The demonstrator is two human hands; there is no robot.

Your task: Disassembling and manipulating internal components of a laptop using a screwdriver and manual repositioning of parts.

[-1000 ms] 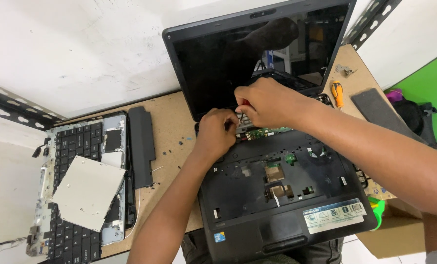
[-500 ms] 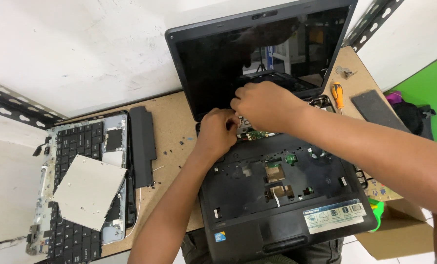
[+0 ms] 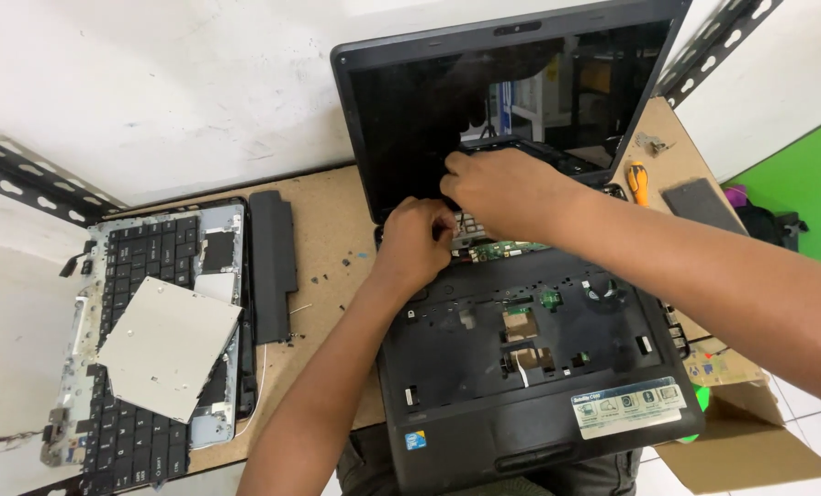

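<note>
At the far left of the brown fibreboard surface (image 3: pixel 328 230) lies a detached black laptop keyboard in a silver-grey frame (image 3: pixel 144 266), with a flat square silver metal drive (image 3: pixel 167 347) resting on top of it. Just beside the keyboard's right edge lies a long narrow black battery bar (image 3: pixel 273 264), and small dark screws and bits are scattered on the board near it. Next comes the left hand (image 3: pixel 417 241), fingers curled and pressed down at the rear left corner of the opened black laptop base with its keyboard removed (image 3: pixel 530 367). The right hand (image 3: pixel 507 191) is bunched closed just beside it, fingertips pinching at something over the exposed green circuit board (image 3: pixel 502 248) by the hinge; what they pinch is hidden. Behind them stands the dark laptop screen (image 3: pixel 429 110). Further right lie an orange-handled screwdriver (image 3: pixel 638 180) and a flat dark grey rectangular pad (image 3: pixel 702 204).
</note>
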